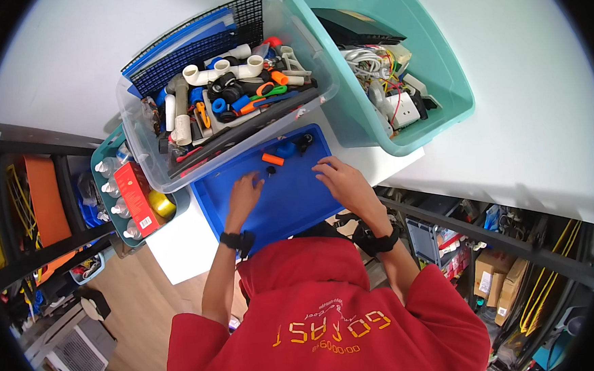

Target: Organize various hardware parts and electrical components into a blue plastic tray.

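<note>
A shallow blue plastic tray (298, 200) lies before me. In its far part are an orange cylindrical piece (273, 159), a blue piece (285, 150), small black parts (304, 141) and a little black knob-like part (271, 170). My left hand (245, 195) hovers over the tray's left half, just left of the knob-like part; its fingers curl downward, and whether they touch or hold anything is hidden. Over the right edge of the tray, my right hand (345, 181) has its fingers spread, with nothing visible in them. Both wrists wear black straps.
A clear bin (145, 164) full of pipe fittings and plastic parts stands beyond the tray, overlapping its far edge. Right of it is a teal bin (419, 20) holding cables and sockets. A smaller teal basket (113, 225) with bottles sits left. Black-framed shelves (484, 243) flank both sides.
</note>
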Action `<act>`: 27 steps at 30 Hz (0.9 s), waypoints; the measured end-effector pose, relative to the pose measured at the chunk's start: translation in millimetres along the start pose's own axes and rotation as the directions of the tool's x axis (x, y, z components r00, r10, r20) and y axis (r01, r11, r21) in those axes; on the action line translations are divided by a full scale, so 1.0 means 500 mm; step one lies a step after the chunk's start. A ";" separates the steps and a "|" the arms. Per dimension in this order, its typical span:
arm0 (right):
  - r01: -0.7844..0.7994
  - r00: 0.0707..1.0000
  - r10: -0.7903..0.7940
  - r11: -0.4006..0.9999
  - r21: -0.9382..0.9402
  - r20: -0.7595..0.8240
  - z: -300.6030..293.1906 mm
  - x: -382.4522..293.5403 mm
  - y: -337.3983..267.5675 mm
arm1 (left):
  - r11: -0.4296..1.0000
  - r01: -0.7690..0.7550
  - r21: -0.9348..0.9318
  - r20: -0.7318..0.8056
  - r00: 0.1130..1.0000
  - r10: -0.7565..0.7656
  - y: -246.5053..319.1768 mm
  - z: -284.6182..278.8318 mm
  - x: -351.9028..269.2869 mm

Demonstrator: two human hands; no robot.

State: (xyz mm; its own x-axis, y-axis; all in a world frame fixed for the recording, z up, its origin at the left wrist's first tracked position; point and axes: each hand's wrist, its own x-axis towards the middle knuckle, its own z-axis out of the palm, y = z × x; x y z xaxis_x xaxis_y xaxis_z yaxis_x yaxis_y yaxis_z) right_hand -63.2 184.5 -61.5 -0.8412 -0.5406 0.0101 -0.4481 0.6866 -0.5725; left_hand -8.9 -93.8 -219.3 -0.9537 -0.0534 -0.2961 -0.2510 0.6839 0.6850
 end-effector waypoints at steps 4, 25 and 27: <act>-0.061 0.997 0.060 0.998 0.029 0.043 -0.014 -0.061 0.034 | 0.995 -0.055 0.085 -0.114 0.991 0.064 0.014 0.074 0.055; -0.110 0.991 0.110 0.994 -0.004 0.077 -0.050 -0.205 0.198 | 0.940 0.315 -0.129 -0.419 0.842 -0.339 -0.043 0.220 0.161; -0.108 0.990 0.108 0.994 -0.003 0.088 -0.051 -0.207 0.207 | 0.939 0.283 -0.197 -0.394 0.854 -0.340 -0.043 0.217 0.156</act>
State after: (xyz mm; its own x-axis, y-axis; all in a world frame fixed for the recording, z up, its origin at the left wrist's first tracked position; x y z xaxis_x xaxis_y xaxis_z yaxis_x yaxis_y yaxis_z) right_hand -30.2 324.1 -100.7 -0.8549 -0.5038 -0.1237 -0.3552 0.7423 -0.5681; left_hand -59.5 -33.7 -329.6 -0.7945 -0.5646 -0.2236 -0.5379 0.4833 0.6907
